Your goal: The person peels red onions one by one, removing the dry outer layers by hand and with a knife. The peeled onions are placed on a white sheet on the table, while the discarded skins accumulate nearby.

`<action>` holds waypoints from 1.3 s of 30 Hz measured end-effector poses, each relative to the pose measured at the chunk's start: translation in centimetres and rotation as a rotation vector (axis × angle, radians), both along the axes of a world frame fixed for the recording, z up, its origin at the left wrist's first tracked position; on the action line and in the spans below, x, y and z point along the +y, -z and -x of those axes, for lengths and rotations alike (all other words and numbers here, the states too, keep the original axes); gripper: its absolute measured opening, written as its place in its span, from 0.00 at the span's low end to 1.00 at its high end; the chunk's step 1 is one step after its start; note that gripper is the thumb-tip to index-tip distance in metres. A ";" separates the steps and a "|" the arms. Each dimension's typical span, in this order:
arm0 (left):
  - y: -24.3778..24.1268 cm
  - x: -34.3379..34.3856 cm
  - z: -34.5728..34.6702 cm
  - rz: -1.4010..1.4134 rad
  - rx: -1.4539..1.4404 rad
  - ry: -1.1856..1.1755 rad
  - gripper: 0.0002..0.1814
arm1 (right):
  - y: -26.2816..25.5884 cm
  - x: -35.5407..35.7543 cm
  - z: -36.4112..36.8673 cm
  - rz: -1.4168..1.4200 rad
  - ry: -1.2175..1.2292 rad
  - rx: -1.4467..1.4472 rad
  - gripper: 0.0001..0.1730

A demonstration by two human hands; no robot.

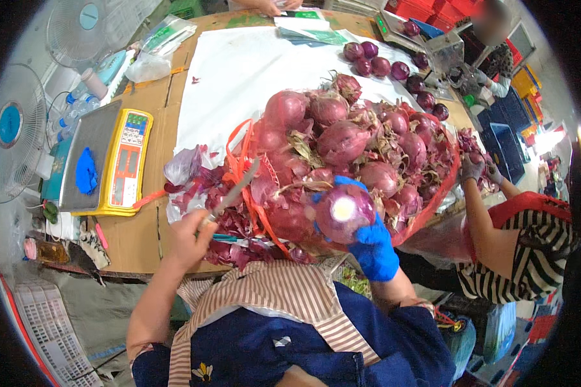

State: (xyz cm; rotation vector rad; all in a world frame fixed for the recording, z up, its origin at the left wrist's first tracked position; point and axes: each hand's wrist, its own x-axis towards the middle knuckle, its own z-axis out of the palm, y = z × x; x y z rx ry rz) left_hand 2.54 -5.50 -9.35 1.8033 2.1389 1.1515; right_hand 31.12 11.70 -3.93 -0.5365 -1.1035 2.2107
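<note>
My left hand (193, 237), bare, grips a knife (235, 191) whose blade points up and to the right. In my right hand (375, 246), which wears a blue glove, is a red onion (346, 213) with a pale cut end facing up. Beyond my hands a red mesh bag (443, 208) lies wide, heaped with unpeeled red onions (344, 140) and dry stalks. Loose onion skins (227, 246) are scattered at the bag's left side, close to the knife. Part of the held onion is covered by gloved fingers.
A yellow-framed weighing scale (130, 164) stands left, with a blue glove (85, 171) on its plate. Peeled onions (380, 66) sit on the white sheet (232, 72) at the far right. A co-worker in stripes (513, 242) handles onions to my right. Fans (12, 130) stand far left.
</note>
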 end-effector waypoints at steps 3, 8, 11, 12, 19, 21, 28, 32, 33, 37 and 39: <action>0.0 0.7 1.6 -0.149 -0.137 -0.209 0.14 | -0.3 -0.1 1.0 0.152 -0.025 0.062 0.50; 5.9 -0.2 7.8 0.037 -0.048 -0.558 0.13 | 2.5 0.6 1.6 0.352 -0.089 0.269 0.53; 9.0 -1.6 10.4 0.164 0.128 -0.583 0.08 | 3.5 0.8 1.8 0.539 -0.093 0.340 0.55; 8.1 -1.1 9.8 0.068 0.205 -0.552 0.08 | 3.6 0.7 1.9 0.572 -0.089 0.350 0.55; -6.9 5.2 -4.7 -0.090 -0.441 0.217 0.18 | 2.3 -0.4 2.6 0.353 -0.181 0.187 0.53; -8.0 6.4 -7.0 -0.060 -0.376 0.343 0.25 | 1.3 -0.6 3.0 0.279 -0.111 0.123 0.56; -8.6 8.2 -8.2 0.048 -0.496 0.355 0.23 | 0.7 -1.5 4.2 -0.075 0.126 0.067 0.53; -8.7 8.8 -9.0 -0.095 -0.375 0.271 0.17 | 1.4 -1.7 4.1 -0.161 0.207 0.037 0.52; -8.9 8.7 -9.0 -0.074 -0.314 0.277 0.13 | 1.4 -1.6 4.0 -0.185 0.223 0.032 0.52; -10.2 8.2 -9.2 -0.079 -0.080 0.331 0.09 | 2.4 -1.3 4.0 -0.493 0.346 -0.062 0.52; -10.4 8.4 -9.3 -0.116 -0.049 0.368 0.09 | 3.1 -1.2 4.0 -0.684 0.431 -0.058 0.51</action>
